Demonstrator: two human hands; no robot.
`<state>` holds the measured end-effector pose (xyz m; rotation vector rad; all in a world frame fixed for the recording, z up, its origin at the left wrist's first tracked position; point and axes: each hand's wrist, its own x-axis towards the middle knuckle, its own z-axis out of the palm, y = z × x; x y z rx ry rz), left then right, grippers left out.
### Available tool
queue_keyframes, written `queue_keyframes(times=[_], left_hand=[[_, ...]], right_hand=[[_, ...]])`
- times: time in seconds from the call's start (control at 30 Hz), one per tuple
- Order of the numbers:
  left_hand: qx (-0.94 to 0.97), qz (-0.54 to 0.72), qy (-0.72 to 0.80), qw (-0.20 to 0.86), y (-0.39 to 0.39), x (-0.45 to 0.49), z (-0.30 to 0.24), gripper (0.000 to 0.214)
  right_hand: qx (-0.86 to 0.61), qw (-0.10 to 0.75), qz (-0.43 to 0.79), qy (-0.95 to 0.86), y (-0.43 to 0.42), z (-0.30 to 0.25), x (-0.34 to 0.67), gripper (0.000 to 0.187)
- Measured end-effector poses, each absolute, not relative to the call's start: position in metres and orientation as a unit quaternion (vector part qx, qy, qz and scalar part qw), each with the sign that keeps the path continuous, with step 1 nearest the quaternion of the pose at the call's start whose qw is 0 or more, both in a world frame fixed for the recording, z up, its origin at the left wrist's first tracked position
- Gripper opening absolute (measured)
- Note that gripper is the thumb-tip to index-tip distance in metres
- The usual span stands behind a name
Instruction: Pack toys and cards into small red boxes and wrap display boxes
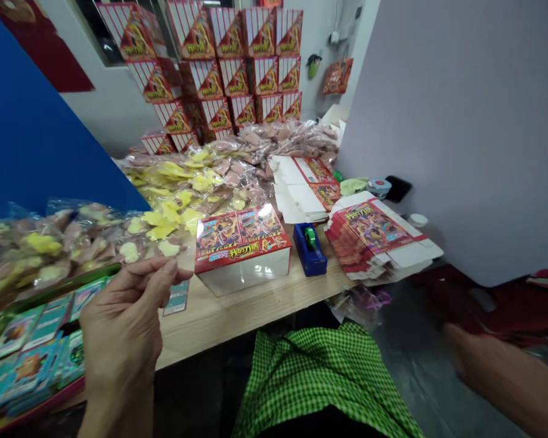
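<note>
My left hand (123, 322) is at the left above the table, its thumb and fingers closed in a pinch. Whether anything small is between the fingertips cannot be made out. Just right of the fingertips sits a red-and-white printed display box (242, 249) with a glossy top. A small teal card (176, 298) lies flat on the table behind the fingers. Beneath and left of this hand is a tray of trading cards (31, 359), partly hidden by it. My right hand (506, 377), smeared by motion, is low at the far right, away from the table.
Right of the box stand a blue tape dispenser (310, 249) and a stack of flattened printed cartons (369, 231). More flat cartons (296, 188) lie behind. Bagged yellow and pink pieces (178, 194) cover the table's back, before stacked red boxes (219, 73). A grey partition (447, 121) rises right.
</note>
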<state>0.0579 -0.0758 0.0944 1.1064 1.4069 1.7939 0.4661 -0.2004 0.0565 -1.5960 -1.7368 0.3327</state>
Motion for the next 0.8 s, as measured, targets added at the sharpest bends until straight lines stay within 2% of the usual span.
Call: queue_keyframes(times=[0.07,0.13,0.23,0.33,0.4,0.5,0.57,0.63,0.73,0.8], left_hand=[[0.432,0.681,0.517,0.287,-0.072,0.060,0.102,0.017],[0.437,0.680,0.504,0.303,-0.067,0.061,0.109,0.019],[0.425,0.674,0.498,0.343,-0.062,0.059,0.118,0.028],[0.408,0.669,0.494,0.377,-0.060,0.057,0.122,0.035],[0.404,0.656,0.494,0.403,-0.060,0.055,0.121,0.038],[0.409,0.624,0.502,0.437,-0.058,0.048,0.115,0.035],[0.425,0.598,0.509,0.451,-0.057,0.038,0.111,0.028],[0.460,0.564,0.512,0.457,-0.057,0.026,0.105,0.029],[0.538,0.507,0.514,0.434,-0.058,0.010,0.098,0.033],[0.595,0.483,0.522,0.374,-0.057,0.006,0.093,0.027]], right_hand=[[-0.590,0.284,0.034,-0.755,-0.170,0.053,0.449,0.025],[-0.502,0.250,-0.067,-0.825,-0.134,0.052,0.416,0.053],[-0.392,0.297,-0.166,-0.855,-0.088,0.053,0.359,0.078],[-0.325,0.389,-0.178,-0.843,-0.058,0.056,0.324,0.085],[-0.298,0.442,-0.174,-0.828,-0.044,0.062,0.317,0.079],[-0.257,0.459,-0.151,-0.837,-0.028,0.073,0.316,0.051],[-0.249,0.460,-0.095,-0.847,-0.022,0.080,0.317,0.031],[-0.264,0.464,-0.007,-0.846,-0.020,0.086,0.317,0.019],[-0.297,0.454,0.117,-0.832,-0.019,0.092,0.318,0.014],[-0.322,0.425,0.180,-0.826,-0.017,0.095,0.320,0.014]])
